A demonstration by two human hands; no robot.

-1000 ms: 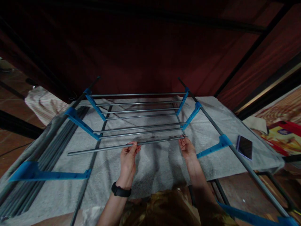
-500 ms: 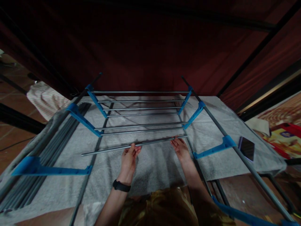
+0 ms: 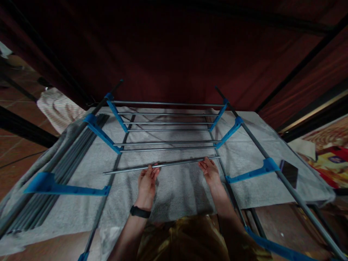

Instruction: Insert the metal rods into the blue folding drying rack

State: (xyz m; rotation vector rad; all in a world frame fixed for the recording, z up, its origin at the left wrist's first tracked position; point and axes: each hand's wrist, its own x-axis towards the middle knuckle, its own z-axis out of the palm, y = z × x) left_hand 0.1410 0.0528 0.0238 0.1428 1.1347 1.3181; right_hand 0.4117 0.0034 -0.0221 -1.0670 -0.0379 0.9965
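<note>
A thin grey metal tube (image 3: 178, 163) is held crosswise between my two hands, its left end a little lower in view. My left hand (image 3: 147, 181), with a black band at the wrist, pinches it left of its middle. Near the tube's right end my right hand (image 3: 210, 172) grips it with the fingertips. Beyond lies a rack frame (image 3: 257, 145) of grey poles with blue plastic brackets (image 3: 102, 135). Several cross tubes (image 3: 171, 144) span its far brackets. The nearer left bracket (image 3: 65, 188) and right bracket (image 3: 252, 172) have no tube between them.
Several loose grey tubes (image 3: 62, 174) lie bundled on the grey cloth (image 3: 179, 203) at the left. A phone (image 3: 289, 174) rests outside the right pole. Farther right is a red and yellow package (image 3: 331, 163). A dark red curtain (image 3: 168, 54) hangs behind.
The view has shifted slightly, so the rack appears farther right. Both hands keep hold of the tube, which has slid a little rightward relative to my left hand and looks slightly less slanted.
</note>
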